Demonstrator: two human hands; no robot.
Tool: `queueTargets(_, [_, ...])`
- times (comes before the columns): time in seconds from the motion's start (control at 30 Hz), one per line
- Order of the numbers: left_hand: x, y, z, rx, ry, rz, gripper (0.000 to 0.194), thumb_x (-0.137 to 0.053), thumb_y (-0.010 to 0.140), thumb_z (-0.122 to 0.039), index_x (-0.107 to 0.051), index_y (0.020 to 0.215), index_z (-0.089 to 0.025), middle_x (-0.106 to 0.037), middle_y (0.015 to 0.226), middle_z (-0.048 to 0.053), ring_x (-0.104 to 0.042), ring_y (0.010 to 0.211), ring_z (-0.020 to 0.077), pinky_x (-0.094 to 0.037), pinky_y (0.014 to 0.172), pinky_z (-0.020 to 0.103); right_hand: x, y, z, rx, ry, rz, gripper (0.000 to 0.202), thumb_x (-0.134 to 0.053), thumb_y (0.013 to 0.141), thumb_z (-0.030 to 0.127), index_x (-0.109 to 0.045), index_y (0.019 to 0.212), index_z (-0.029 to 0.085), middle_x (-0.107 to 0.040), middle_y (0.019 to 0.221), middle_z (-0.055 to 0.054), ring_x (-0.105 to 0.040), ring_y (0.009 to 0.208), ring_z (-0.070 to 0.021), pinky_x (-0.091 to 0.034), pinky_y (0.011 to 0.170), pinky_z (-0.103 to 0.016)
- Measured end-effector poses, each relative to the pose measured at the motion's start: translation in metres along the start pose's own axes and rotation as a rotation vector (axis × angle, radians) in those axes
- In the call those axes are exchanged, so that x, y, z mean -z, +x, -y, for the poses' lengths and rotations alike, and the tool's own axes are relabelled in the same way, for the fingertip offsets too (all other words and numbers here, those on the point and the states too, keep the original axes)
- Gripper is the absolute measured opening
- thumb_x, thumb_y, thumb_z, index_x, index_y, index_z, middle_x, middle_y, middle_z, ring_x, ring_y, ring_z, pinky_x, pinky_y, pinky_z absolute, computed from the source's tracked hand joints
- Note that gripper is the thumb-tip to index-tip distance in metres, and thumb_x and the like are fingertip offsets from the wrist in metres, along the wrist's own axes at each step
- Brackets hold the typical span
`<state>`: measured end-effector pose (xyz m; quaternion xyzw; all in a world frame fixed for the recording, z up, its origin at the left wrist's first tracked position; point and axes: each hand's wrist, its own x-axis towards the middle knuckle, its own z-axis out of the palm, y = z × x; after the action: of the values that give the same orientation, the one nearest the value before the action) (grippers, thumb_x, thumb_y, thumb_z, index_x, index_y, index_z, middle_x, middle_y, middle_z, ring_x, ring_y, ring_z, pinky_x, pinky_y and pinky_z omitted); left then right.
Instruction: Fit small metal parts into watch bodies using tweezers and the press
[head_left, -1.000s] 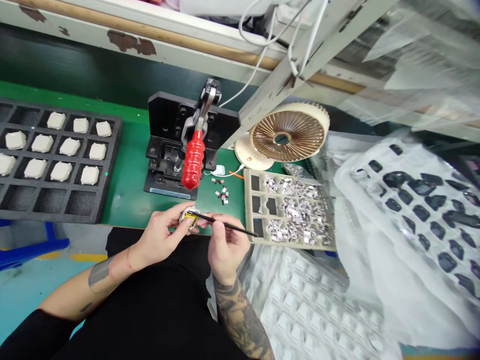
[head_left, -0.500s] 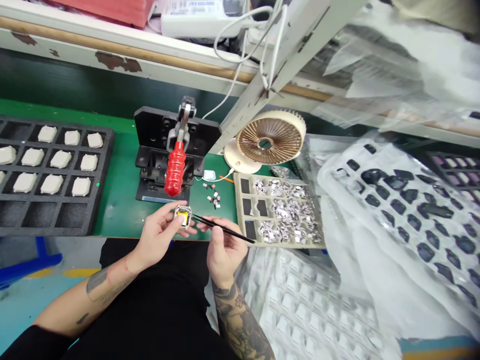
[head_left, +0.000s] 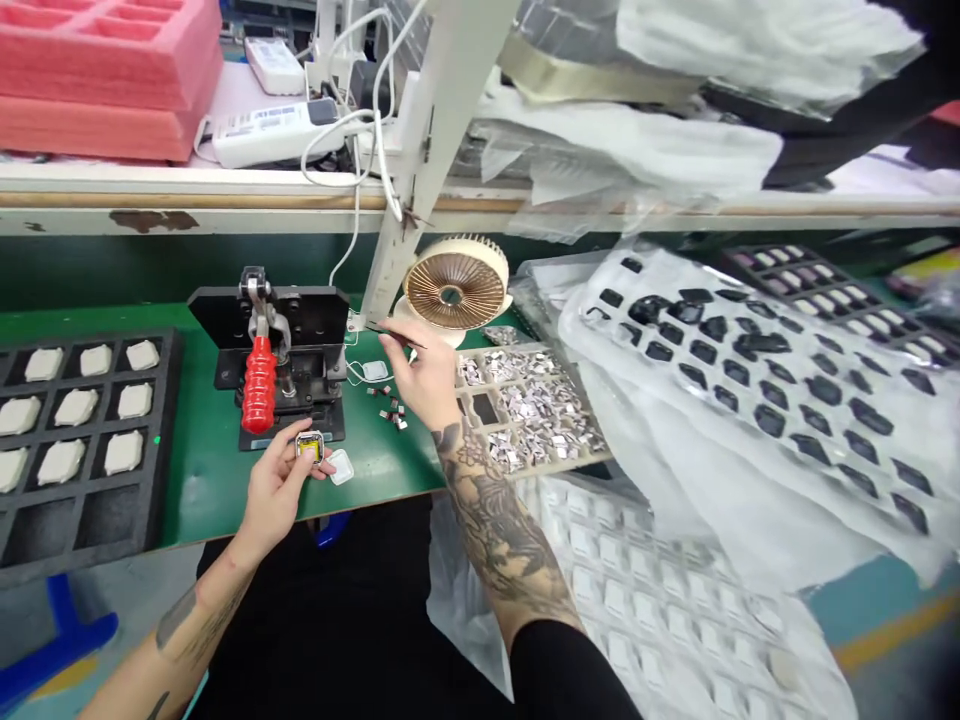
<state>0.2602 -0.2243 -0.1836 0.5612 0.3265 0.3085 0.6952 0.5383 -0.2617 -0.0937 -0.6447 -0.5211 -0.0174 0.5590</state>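
Near the front edge of the green bench, my left hand [head_left: 276, 490] grips a small square metal-rimmed case [head_left: 309, 448] with a yellow patch inside. Just right of it lies a white rounded-square piece [head_left: 341, 466], close to my fingertips. My right hand [head_left: 421, 375] is stretched forward in front of the fan, its fingers closed on dark tweezers [head_left: 403, 336]. The tweezers point left toward a small white item [head_left: 355, 322] by the post; whether they touch it I cannot tell. Several small dark-and-silver pieces [head_left: 391, 412] are scattered between my hands.
A black clamp press with a red handle [head_left: 259, 385] stands behind my left hand. A dark foam tray [head_left: 171, 440] holds pale blocks at the left. The fan [head_left: 456, 285] stands beside a beige parts tray [head_left: 540, 465]. Plastic-wrapped trays [head_left: 750, 375] lie at the right.
My right hand has moved away from the case, forward to the fan's base, with the tweezers. The white piece now shows beside my left hand. The whole view has shifted.
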Motion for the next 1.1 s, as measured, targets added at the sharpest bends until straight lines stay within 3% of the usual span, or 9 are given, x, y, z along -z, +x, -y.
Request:
queueTargets(0.07, [0.001,-0.003,0.002,-0.021,0.005,-0.027,0.058,-0.074,0.108,-0.045,-0.056,0.155,-0.017,-0.084,0.113,0.013,-0.085,0.091,0.0228,-0.067,0.083,0.034,-0.016,-0.015,-0.002,0.031,-0.065,-0.019,0.020,-0.062,0.111,0.030,-0.080,0.117,0.025,-0.077,0.109,-0.007,-0.073,0.099,-0.0207,-0.062,0.091,-0.039])
queueTargets(0.2, [0.002,-0.005,-0.002,-0.090,-0.040,-0.093,0.036,-0.077,0.106,-0.041,-0.066,0.131,-0.016,-0.084,0.112,0.014,-0.085,0.093,0.0251,-0.067,0.079,0.033,-0.014,-0.094,0.002,0.032,-0.143,0.133,0.024,-0.057,0.112,0.023,-0.077,0.126,0.026,-0.073,0.108,-0.008,-0.072,0.101,-0.0223,-0.059,0.090,-0.040])
queueTargets(0.37, [0.003,0.002,-0.006,-0.109,-0.100,-0.068,0.028,-0.078,0.105,-0.038,-0.062,0.118,-0.019,-0.083,0.115,0.013,-0.086,0.094,0.0266,-0.068,0.076,0.033,-0.001,-0.158,0.011,0.007,-0.425,0.428,0.049,-0.072,0.106,0.047,-0.067,0.146,0.019,-0.070,0.125,-0.016,-0.066,0.115,-0.0326,-0.052,0.094,-0.048])
queueTargets(0.5, [0.002,0.003,-0.008,-0.072,-0.128,-0.053,0.039,-0.076,0.106,-0.040,-0.059,0.136,-0.021,-0.083,0.121,0.014,-0.086,0.089,0.0245,-0.068,0.073,0.031,-0.010,-0.161,0.030,0.041,-0.477,0.334,0.055,-0.073,0.105,0.052,-0.064,0.147,0.018,-0.068,0.132,-0.018,-0.065,0.115,-0.0328,-0.050,0.094,-0.047])
queueTargets(0.57, [0.001,0.003,-0.010,-0.049,-0.128,-0.053,0.044,-0.076,0.107,-0.039,-0.059,0.143,-0.021,-0.083,0.125,0.015,-0.086,0.083,0.0223,-0.065,0.068,0.028,-0.021,-0.160,0.041,0.106,-0.510,0.375,0.051,-0.072,0.106,0.050,-0.064,0.144,0.016,-0.072,0.124,-0.016,-0.065,0.111,-0.0319,-0.049,0.091,-0.047])
queueTargets(0.73, [0.011,-0.001,-0.014,0.012,-0.249,-0.021,0.052,-0.079,0.104,-0.041,-0.061,0.148,-0.020,-0.081,0.132,0.018,-0.087,0.094,0.0275,-0.068,0.075,0.031,-0.045,-0.162,0.047,0.191,-0.604,0.478,0.031,-0.060,0.110,0.018,-0.066,0.139,0.013,-0.077,0.115,-0.015,-0.068,0.102,-0.0290,-0.051,0.085,-0.045])
queueTargets(0.83, [0.023,-0.009,-0.014,0.047,-0.284,-0.007,0.061,-0.082,0.102,-0.039,-0.056,0.154,-0.020,-0.078,0.140,0.020,-0.086,0.110,0.0325,-0.071,0.092,0.040,-0.044,-0.163,0.042,0.113,-0.395,0.341,0.034,-0.054,0.109,0.008,-0.069,0.138,0.017,-0.078,0.111,-0.012,-0.072,0.100,-0.0255,-0.057,0.086,-0.042])
queueTargets(0.93, [0.030,-0.016,-0.011,0.063,-0.239,-0.036,0.055,-0.085,0.100,-0.035,-0.059,0.147,-0.020,-0.079,0.140,0.019,-0.086,0.106,0.0317,-0.072,0.088,0.037,-0.039,-0.157,0.048,-0.106,-0.048,0.183,0.038,-0.056,0.109,0.007,-0.074,0.138,0.026,-0.075,0.119,-0.009,-0.076,0.102,-0.0210,-0.065,0.087,-0.038])
queueTargets(1.1, [0.022,-0.021,-0.008,0.044,-0.179,-0.028,0.055,-0.095,0.089,-0.031,-0.065,0.134,-0.019,-0.087,0.111,0.012,-0.088,0.095,0.0302,-0.073,0.084,0.036,-0.042,-0.146,0.069,-0.287,0.314,0.119,0.030,-0.066,0.107,0.014,-0.082,0.125,0.032,-0.070,0.139,-0.009,-0.078,0.100,-0.0205,-0.072,0.081,-0.038])
